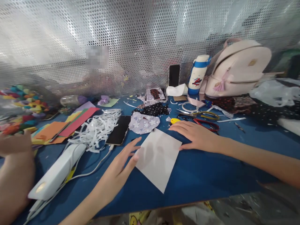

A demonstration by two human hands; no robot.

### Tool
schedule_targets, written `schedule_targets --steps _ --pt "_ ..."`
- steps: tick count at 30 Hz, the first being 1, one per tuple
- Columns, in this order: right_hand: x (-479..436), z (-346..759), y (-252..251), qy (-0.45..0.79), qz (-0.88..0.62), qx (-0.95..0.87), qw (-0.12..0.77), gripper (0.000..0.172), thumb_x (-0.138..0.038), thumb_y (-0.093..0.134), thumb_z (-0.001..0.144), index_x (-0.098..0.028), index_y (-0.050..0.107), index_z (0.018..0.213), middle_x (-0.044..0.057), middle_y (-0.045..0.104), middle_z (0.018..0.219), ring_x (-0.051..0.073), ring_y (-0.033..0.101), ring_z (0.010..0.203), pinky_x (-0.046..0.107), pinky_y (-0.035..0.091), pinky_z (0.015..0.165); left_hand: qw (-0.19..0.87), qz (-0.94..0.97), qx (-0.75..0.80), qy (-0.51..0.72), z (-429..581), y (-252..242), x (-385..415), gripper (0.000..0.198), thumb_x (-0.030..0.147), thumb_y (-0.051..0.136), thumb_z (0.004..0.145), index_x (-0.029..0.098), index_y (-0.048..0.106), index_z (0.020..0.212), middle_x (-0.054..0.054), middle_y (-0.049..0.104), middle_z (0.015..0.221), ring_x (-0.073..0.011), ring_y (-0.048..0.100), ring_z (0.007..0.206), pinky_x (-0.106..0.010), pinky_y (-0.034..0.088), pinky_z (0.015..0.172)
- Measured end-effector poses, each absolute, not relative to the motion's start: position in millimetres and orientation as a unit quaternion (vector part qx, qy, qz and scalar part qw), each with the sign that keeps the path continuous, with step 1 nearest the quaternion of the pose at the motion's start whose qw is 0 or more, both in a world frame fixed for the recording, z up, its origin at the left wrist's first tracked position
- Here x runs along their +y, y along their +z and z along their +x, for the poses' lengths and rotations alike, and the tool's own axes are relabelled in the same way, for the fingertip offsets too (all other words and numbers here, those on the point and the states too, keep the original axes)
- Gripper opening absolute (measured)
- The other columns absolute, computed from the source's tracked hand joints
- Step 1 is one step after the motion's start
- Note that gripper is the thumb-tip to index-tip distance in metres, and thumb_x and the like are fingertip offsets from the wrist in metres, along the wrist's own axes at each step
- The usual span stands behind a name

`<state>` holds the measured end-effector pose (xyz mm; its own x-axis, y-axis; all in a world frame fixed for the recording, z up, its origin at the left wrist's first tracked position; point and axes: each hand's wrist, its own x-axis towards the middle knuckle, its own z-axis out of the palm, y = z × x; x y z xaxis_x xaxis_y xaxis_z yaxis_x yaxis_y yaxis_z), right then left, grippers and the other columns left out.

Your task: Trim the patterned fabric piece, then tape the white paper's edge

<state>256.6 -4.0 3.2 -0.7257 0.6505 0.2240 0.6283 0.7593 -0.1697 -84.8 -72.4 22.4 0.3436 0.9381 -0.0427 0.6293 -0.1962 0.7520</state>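
White paper sheet [159, 165] flat on tabletop [199, 181], btwn L hand [119, 165] & R hand [197, 134]; both spread, corner contact unclear. Prob. positioning step; next move likely needs steady edge hold. Bottle [198, 73] beyond R hand: red figure print, no brand legible. Patch [97, 57] past L hand pixelated, unreadable.

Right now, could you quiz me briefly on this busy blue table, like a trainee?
1. What lies between the person's left hand and right hand?
2. True or false: the white-and-blue cylindrical bottle appears left of the pale pink backpack.
3. What colour is the cable plugged into the flat-lying, black-screened phone? A red; B white; C green.

Key: 1. A white, four-cornered sheet, apparently paper. 2. True. 3. B.
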Motion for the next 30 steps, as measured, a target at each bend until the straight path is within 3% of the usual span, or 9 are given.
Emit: schedule_targets --steps 8,12,16,22,26,30 --pt "18 260 -3 0.026 -0.326 -0.934 0.143 0.07 -0.065 0.059 0.088 -0.02 0.053 0.141 0.014 0.057 0.142 0.032 0.05 0.134 0.052 0.043 0.111 0.354 0.776 0.482 0.203 -85 27 -111 0.055 0.051 0.044 0.101 0.048 0.03 0.154 0.003 0.045 0.156 -0.0287 0.061 0.127 -0.044 0.054 0.106" --pt "26 263 -4 -0.005 -0.319 -0.938 0.135 0.062 -0.063 0.056 0.09 -0.02 0.059 0.136 0.015 0.058 0.141 0.033 0.05 0.133 0.053 0.044 0.109 0.368 0.786 0.456 0.196 -75 42 -112 0.058 0.049 0.048 0.099 0.049 0.029 0.154 0.005 0.041 0.159 -0.032 0.053 0.136 -0.05 0.049 0.111" --pt "29 265 0 -0.013 -0.315 -0.941 0.123 0.047 -0.054 0.06 0.092 -0.022 0.065 0.127 0.014 0.059 0.139 0.033 0.049 0.134 0.052 0.045 0.108 0.419 0.779 0.431 0.177 -61 52 -109 0.053 0.051 0.047 0.1 0.047 0.037 0.152 0.003 0.034 0.162 -0.0334 0.049 0.139 -0.045 0.056 0.103" --pt "28 270 8 0.014 -0.303 -0.946 0.113 0.039 -0.047 0.059 0.095 -0.025 0.066 0.127 0.012 0.058 0.141 0.032 0.047 0.136 0.052 0.042 0.11 0.438 0.808 0.37 0.133 -55 32 -95 0.059 0.061 0.044 0.098 0.043 0.034 0.154 0.0 0.029 0.164 -0.0354 0.048 0.14 -0.047 0.054 0.104" --pt "45 291 23 0.043 -0.367 -0.918 0.144 0.041 -0.048 0.05 0.1 -0.026 0.061 0.133 0.008 0.062 0.136 0.028 0.056 0.125 0.048 0.043 0.108 0.428 0.829 0.346 0.101 -50 41 -83 0.055 0.059 0.047 0.097 0.046 0.041 0.15 0.003 0.037 0.16 -0.032 0.051 0.138 -0.042 0.055 0.103" --pt "79 327 29 -0.012 -0.456 -0.874 0.17 0.032 -0.042 0.046 0.099 -0.024 0.067 0.114 0.009 0.069 0.122 0.03 0.061 0.115 0.047 0.047 0.096 0.406 0.817 0.392 0.117 -43 63 -75 0.041 0.053 0.045 0.1 0.043 0.057 0.138 0.004 0.054 0.149 -0.0274 0.055 0.135 -0.039 0.053 0.105"
